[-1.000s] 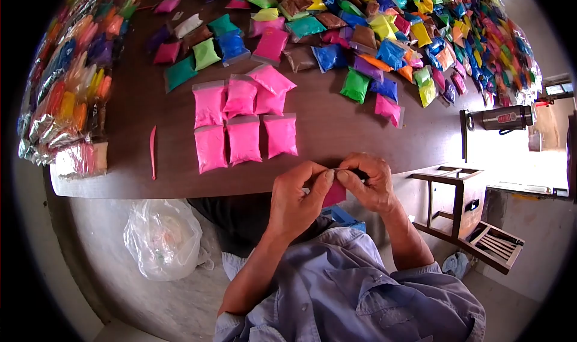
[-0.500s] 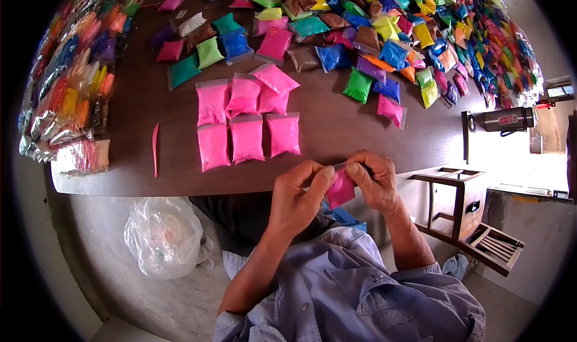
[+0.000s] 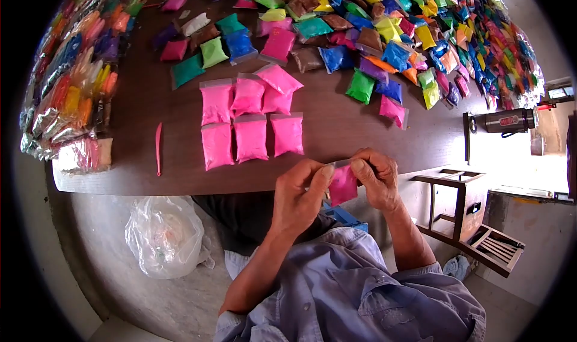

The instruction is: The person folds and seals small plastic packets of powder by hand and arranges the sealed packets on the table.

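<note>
Between my two hands, just off the table's front edge, hangs a small clear plastic bag with deep pink filling [image 3: 344, 186]. My left hand [image 3: 299, 192] pinches its top left corner between thumb and fingers. On the other top corner, my right hand [image 3: 378, 177] has the same kind of pinch. Past my hands, several brighter pink bags [image 3: 250, 138] lie in two rows on the dark table [image 3: 132, 144], one resting partly over others at the upper right. A slim pink plastic tool [image 3: 158, 150] lies to their left.
A large heap of small coloured bags [image 3: 396, 54] covers the back and right of the table. Stacked clear packs [image 3: 78, 96] line the left edge. A dark thermos [image 3: 508, 120], a wooden chair [image 3: 460, 213] and a clear plastic sack [image 3: 163, 240] surround the table.
Both hands keep their hold on the pink bag, which now hangs flatter and shows more of its face. The view has shifted very slightly.
</note>
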`<state>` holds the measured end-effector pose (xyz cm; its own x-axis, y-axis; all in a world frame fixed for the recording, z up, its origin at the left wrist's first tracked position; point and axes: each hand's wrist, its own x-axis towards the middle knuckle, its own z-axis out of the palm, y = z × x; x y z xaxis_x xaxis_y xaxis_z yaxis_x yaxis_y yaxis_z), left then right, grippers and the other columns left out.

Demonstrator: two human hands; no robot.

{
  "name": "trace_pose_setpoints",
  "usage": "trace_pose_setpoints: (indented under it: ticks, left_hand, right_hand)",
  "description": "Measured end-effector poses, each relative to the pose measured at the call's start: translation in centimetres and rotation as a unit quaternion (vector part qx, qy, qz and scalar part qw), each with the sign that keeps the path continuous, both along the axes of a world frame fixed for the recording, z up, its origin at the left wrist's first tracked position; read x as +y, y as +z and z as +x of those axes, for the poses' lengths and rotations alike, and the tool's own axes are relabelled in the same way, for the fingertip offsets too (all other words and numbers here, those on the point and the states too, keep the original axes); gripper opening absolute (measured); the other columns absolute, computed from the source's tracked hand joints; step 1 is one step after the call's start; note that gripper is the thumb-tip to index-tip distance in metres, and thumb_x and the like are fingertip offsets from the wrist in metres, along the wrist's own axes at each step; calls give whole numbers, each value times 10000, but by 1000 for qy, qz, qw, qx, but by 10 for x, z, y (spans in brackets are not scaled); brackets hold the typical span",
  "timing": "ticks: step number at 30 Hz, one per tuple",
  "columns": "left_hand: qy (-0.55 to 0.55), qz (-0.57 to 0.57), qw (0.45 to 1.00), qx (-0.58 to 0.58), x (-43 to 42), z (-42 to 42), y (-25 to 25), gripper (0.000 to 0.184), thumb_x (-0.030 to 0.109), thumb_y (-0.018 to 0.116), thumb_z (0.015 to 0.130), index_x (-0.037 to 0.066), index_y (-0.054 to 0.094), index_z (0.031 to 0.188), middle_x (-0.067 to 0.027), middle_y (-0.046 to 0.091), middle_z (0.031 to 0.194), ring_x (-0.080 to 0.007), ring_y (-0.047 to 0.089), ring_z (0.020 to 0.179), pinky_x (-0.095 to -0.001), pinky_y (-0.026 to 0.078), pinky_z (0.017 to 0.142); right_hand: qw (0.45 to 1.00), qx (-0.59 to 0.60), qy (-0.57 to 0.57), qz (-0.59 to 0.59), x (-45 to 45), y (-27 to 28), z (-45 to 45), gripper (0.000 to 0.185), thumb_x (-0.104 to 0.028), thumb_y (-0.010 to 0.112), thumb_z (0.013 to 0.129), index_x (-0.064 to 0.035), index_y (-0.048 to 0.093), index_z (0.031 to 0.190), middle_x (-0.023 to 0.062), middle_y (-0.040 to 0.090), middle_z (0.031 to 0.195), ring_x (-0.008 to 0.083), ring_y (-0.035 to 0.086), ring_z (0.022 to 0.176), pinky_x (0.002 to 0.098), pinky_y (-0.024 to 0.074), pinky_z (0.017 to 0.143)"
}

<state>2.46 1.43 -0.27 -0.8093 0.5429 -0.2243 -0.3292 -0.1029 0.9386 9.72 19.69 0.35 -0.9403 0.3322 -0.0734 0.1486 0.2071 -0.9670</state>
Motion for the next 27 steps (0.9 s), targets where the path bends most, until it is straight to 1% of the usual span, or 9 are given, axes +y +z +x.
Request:
trace_pose_setpoints:
  ticks: [3, 4, 6, 10, 18, 20, 22, 24, 27]
  left_hand:
    - [23, -49, 995, 87, 0, 1, -1, 170, 159, 663, 1007, 9, 679, 929, 49, 579, 763, -24, 493, 710, -219, 411, 599]
    - [27, -59, 991, 118, 1, 0, -2, 163, 160, 668, 1002, 13, 680, 931, 43, 584, 763, -27, 504, 712, -228, 427, 596]
    - [18, 9, 1000, 12, 1, 1, -7, 164, 164, 683, 988, 9, 685, 937, 21, 595, 753, -33, 524, 698, -248, 446, 577]
    - [43, -22, 996, 74, 8, 3, -11, 152, 141, 687, 971, -9, 684, 945, -21, 635, 748, -50, 542, 674, -273, 463, 569]
    - [88, 10, 975, 202, 12, 0, -19, 164, 125, 670, 972, -35, 659, 940, -104, 647, 740, -86, 562, 669, -306, 473, 583]
    - [86, 7, 978, 192, 11, 0, -18, 174, 127, 667, 975, -38, 647, 927, -108, 637, 729, -95, 558, 659, -309, 473, 583]
    - [82, 7, 980, 180, 9, -2, -14, 185, 130, 663, 978, -42, 635, 914, -111, 628, 719, -103, 553, 649, -313, 472, 582]
    - [46, -7, 989, 141, 7, -4, -13, 203, 136, 654, 987, -38, 614, 890, -114, 580, 681, -124, 508, 611, -329, 446, 560]
    - [42, -44, 982, 180, 8, -5, -23, 212, 153, 658, 993, -30, 607, 898, -118, 521, 649, -128, 451, 583, -346, 407, 529]
  right_hand:
    - [997, -1, -41, 66, 1, -23, 7, 152, -120, 624, 978, 3, 707, 946, 6, 613, 748, 89, 548, 677, 274, 450, 584]
    - [998, 9, -38, 40, 5, -31, 9, 140, -115, 629, 973, 1, 707, 965, 3, 605, 747, 80, 528, 654, 275, 435, 554]
    - [998, 5, -47, 42, 3, -29, 4, 153, -126, 620, 996, 1, 694, 953, -10, 596, 746, 55, 506, 644, 248, 408, 542]
    - [995, 41, -1, 96, 0, -19, 1, 210, -132, 604, 998, 4, 623, 839, 20, 562, 712, 89, 503, 631, 278, 402, 560]
    - [983, 62, 50, 163, -3, -10, -1, 127, -99, 565, 979, -4, 623, 918, 13, 524, 719, 92, 471, 630, 275, 376, 575]
    - [987, 63, 53, 137, 1, -20, 3, 155, -135, 572, 1011, -5, 631, 952, -2, 529, 733, 78, 469, 637, 261, 375, 573]
    - [997, 48, -12, 61, 2, -26, 4, 187, -182, 581, 1041, -11, 637, 991, -21, 534, 746, 58, 466, 656, 242, 373, 572]
    - [996, 50, -16, 72, 2, -23, 1, 197, -199, 581, 1050, -15, 638, 1009, -31, 534, 750, 50, 466, 664, 234, 373, 570]
    - [994, 58, -19, 89, -4, -17, -5, 218, -225, 583, 1057, -22, 636, 999, -41, 519, 747, 47, 456, 679, 235, 368, 574]
